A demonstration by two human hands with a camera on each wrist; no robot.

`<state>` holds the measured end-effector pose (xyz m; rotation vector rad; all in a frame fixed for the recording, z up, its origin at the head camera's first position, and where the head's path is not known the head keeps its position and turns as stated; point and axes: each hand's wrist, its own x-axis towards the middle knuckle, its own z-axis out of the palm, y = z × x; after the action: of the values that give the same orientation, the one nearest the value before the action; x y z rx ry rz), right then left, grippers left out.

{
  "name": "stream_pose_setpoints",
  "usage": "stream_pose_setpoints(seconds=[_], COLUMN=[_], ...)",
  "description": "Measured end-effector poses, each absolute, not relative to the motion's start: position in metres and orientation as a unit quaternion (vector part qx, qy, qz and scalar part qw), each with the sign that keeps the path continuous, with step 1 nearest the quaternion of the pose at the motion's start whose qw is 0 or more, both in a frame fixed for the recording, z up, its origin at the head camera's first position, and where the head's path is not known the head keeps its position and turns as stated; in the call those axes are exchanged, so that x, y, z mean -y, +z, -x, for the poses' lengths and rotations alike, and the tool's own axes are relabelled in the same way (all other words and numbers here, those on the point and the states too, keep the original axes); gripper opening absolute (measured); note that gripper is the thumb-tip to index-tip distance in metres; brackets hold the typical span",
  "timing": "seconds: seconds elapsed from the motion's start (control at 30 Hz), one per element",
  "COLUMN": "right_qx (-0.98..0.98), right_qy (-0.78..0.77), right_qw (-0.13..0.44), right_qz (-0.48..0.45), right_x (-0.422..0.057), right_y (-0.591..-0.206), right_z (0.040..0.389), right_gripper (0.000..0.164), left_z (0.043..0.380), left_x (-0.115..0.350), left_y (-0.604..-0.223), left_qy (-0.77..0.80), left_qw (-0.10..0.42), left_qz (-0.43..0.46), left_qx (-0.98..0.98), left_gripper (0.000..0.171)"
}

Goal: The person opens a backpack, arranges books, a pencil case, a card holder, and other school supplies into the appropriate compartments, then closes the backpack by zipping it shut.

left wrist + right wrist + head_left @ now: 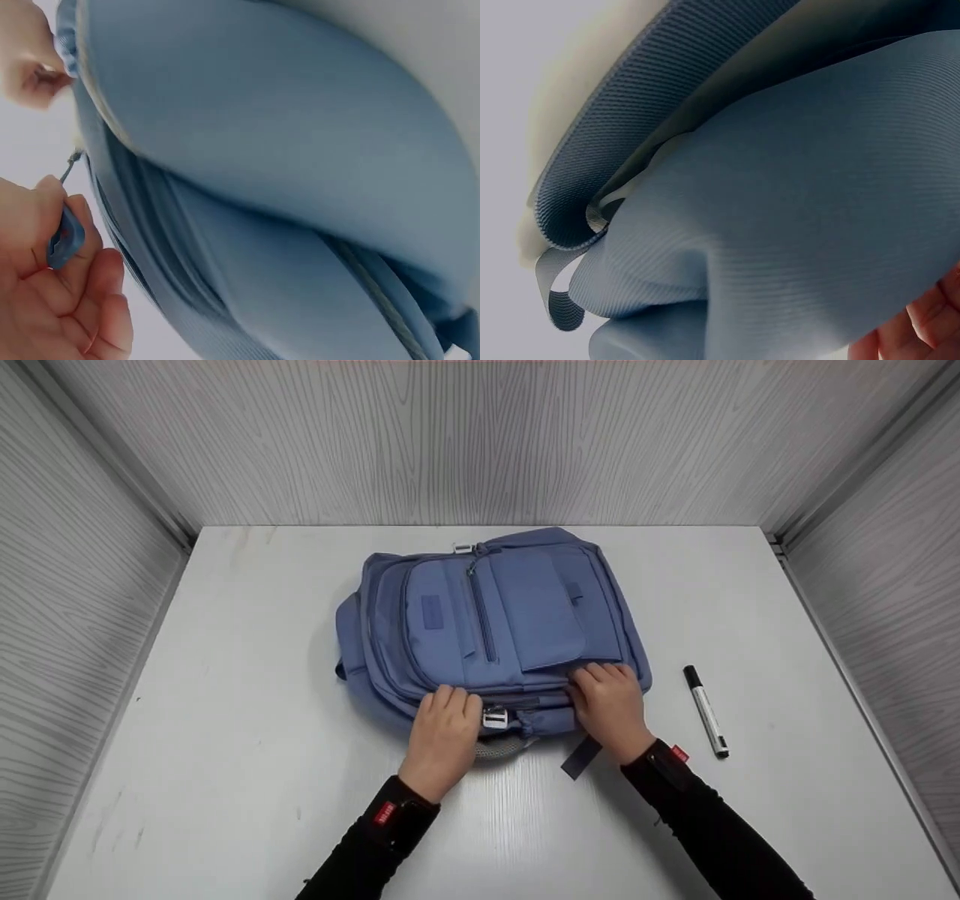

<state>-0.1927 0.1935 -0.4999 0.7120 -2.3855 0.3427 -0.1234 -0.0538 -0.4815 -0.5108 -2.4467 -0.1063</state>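
A blue backpack [540, 607] lies flat on the white table, its front pockets facing up. My left hand [444, 735] is at its near side, beside a metal buckle [495, 718]. In the left wrist view the thumb and index finger of that hand pinch a blue zipper pull [66, 238] on a short cord. My right hand [611, 709] grips the backpack's near edge farther right, by the side pocket. Fabric hides most of its fingertips; a few fingers [922, 326] show at the lower corner of the right wrist view.
To the right of the backpack lies a black-capped white marker [706, 711]. A dark strap end [581, 757] hangs onto the table below my right hand. Grey wood-grain panels [480, 442] enclose the table at the back and both sides.
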Motion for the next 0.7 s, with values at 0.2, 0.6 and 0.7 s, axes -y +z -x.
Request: stream_pose_setpoints(seconds=[0.2, 0.6, 0.7], right_qx=[0.901, 0.892, 0.888], right_qy=[0.116, 0.105, 0.102], right_qw=[0.312, 0.323, 0.33], right_qz=[-0.278, -0.299, -0.304], right_x=[-0.196, -0.202, -0.202], right_y=[-0.499, -0.495, -0.496], right_z=[0.196, 0.204, 0.205], right_gripper=[0.012, 0.016, 0.017], left_z=[0.12, 0.131, 0.138], left_x=[0.085, 0.15, 0.167], left_y=[-0.483, -0.48, -0.486], left_qy=[-0.047, -0.097, -0.124], left_qw=[0.334, 0.301, 0.259], left_qz=[0.167, 0.084, 0.034], left_qx=[0.926, 0.945, 0.957], left_gripper=[0.025, 0.017, 0.012])
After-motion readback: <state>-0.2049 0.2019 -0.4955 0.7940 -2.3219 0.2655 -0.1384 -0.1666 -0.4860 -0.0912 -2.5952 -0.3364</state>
